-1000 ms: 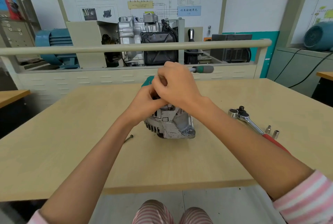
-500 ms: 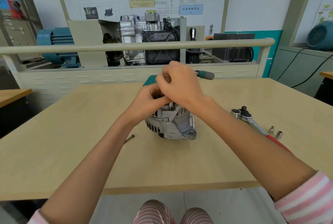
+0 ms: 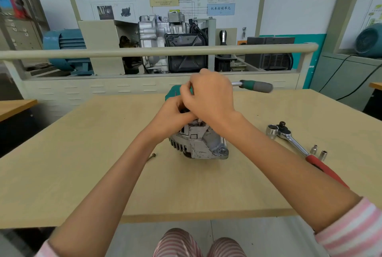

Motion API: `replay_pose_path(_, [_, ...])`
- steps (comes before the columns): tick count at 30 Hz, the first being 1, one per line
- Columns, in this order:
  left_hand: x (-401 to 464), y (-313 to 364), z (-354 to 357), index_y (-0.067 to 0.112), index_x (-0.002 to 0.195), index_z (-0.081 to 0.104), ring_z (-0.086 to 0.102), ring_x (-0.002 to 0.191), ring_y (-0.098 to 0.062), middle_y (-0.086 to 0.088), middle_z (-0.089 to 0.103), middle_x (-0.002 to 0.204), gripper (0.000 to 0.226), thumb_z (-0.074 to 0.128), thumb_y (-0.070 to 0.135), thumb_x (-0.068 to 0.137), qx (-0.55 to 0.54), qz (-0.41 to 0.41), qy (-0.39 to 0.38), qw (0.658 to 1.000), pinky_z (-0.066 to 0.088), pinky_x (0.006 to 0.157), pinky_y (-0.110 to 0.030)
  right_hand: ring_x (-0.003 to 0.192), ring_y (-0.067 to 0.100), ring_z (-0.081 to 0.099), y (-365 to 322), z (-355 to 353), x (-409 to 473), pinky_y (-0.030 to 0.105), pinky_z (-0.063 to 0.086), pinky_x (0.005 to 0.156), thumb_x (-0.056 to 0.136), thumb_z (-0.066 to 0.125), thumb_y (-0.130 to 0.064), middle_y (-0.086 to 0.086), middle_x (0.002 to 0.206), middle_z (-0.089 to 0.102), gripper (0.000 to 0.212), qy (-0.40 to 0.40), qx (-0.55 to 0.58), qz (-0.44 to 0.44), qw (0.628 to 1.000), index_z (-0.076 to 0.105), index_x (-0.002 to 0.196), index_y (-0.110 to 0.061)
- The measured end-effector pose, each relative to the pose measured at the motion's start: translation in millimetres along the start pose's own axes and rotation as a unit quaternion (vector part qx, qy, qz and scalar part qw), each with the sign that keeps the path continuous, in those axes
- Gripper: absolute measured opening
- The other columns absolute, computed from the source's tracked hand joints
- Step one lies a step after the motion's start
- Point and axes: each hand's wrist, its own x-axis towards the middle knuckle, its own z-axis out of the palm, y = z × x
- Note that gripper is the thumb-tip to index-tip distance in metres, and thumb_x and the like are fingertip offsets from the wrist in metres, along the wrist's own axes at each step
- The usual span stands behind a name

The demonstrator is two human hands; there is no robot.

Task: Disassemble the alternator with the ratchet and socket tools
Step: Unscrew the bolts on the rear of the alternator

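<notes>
The alternator (image 3: 201, 143) stands mid-counter (image 3: 86, 153). A bolt (image 3: 152, 156) lies left of it; a red-handled ratchet (image 3: 299, 149) and 2 sockets (image 3: 318, 152) right. Both hands, left hand (image 3: 172, 116) and right hand (image 3: 208, 97), curl atop it; what each grip holds is hidden. A green-handled tool (image 3: 256, 85) lies behind.

Alternator (image 3: 201, 143): silver cast housing w/ vent slots, mounting ear at lower right, sits mid-table, top hidden under both hands. Red-handled ratchet (image 3: 297, 147) lies on table to its right, head twd the back, big socket (image 3: 272, 130) touching the head. Two small sockets (image 3: 318, 152) stand upright just beside the handle. Loose long bolt (image 3: 151, 156) lies left of alternator.
</notes>
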Motion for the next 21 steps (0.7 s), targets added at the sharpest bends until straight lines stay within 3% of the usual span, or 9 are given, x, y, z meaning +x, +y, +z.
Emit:
replay_pose_path(4, [-0.1,3.1,-8.2,0.024,0.078,0.068,0.067,0.077,-0.002,0.009,0.073,0.075,0.023,0.063,0.003,0.085,-0.04,0.008,-0.055,0.998,0.052,0.067,-0.014,0.059,0.015,0.038,3.0,-4.4,-2.5,0.028,0.026,0.058,0.081,0.047,-0.021,-0.01,0.055,0.031,0.036,-0.004,0.231,-0.054,0.971,0.031,0.05,-0.019])
replay_pose_path(9, [1.3,3.2,-8.0,0.015,0.084,0.066,0.065,0.078,-0.005,0.002,0.07,0.077,0.019,0.064,-0.004,0.082,-0.039,0.014,-0.043,0.998,0.052,0.071,-0.02,0.058,0.019,0.038,0.2,-6.2,-1.1,0.033,0.03,0.057,0.078,0.048,-0.01,0.002,0.054,0.035,0.029,0.002,0.341,-0.085,0.936,0.038,0.051,-0.011])
replay_pose_path(11, [2.1,3.0,-5.1,0.018,0.084,0.064,0.064,0.076,-0.003,0.003,0.069,0.078,0.024,0.063,-0.006,0.08,-0.033,0.015,-0.025,0.999,0.052,0.068,-0.02,0.064,0.021,0.044,-1.3,-5.7,-3.7,0.032,0.03,0.062,0.083,0.05,-0.013,0.005,0.061,0.042,0.026,0.003,0.264,-0.072,0.962,0.047,0.057,-0.011])
replay_pose_path(13, [3.8,3.0,-3.0,0.025,0.083,0.062,0.062,0.07,0.005,0.013,0.068,0.071,0.03,0.061,-0.005,0.079,-0.018,0.008,-0.007,1.0,0.05,0.059,-0.015,0.077,0.025,0.05,-6.9,-1.6,-5.7,0.032,0.026,0.068,0.087,0.045,-0.023,0.008,0.077,0.052,0.023,0.001,0.02,-0.038,0.999,0.059,0.076,-0.009])
replay_pose_path(15, [4.7,3.3,-2.8,0.03,0.082,0.06,0.06,0.066,0.009,0.02,0.067,0.068,0.033,0.06,-0.003,0.079,-0.011,0.004,0.001,1.0,0.046,0.055,-0.01,0.085,0.027,0.053,-16.3,-1.3,-6.0,0.034,0.022,0.069,0.089,0.04,-0.029,0.009,0.091,0.057,0.029,-0.017,-0.117,-0.013,0.993,0.06,0.092,-0.009])
replay_pose_path(18, [3.1,2.0,-4.3,0.038,0.087,0.063,0.063,0.077,0.005,0.012,0.07,0.081,0.036,0.063,0.004,0.079,-0.02,0.012,-0.006,1.0,0.053,0.064,-0.017,0.078,0.026,0.052,-19.0,-3.7,-5.5,0.033,0.023,0.067,0.088,0.041,-0.031,0.008,0.085,0.057,0.031,-0.001,-0.091,-0.025,0.996,0.063,0.086,-0.009])
replay_pose_path(21, [0.3,1.3,-6.0,0.037,0.084,0.067,0.066,0.082,-0.001,0.012,0.072,0.082,0.033,0.065,0.004,0.081,-0.032,0.013,-0.035,0.999,0.054,0.071,-0.019,0.061,0.02,0.041,-4.3,-2.7,-4.8,0.031,0.029,0.061,0.082,0.048,-0.021,0.004,0.062,0.043,0.025,0.041,0.131,-0.024,0.99,0.051,0.059,-0.012])
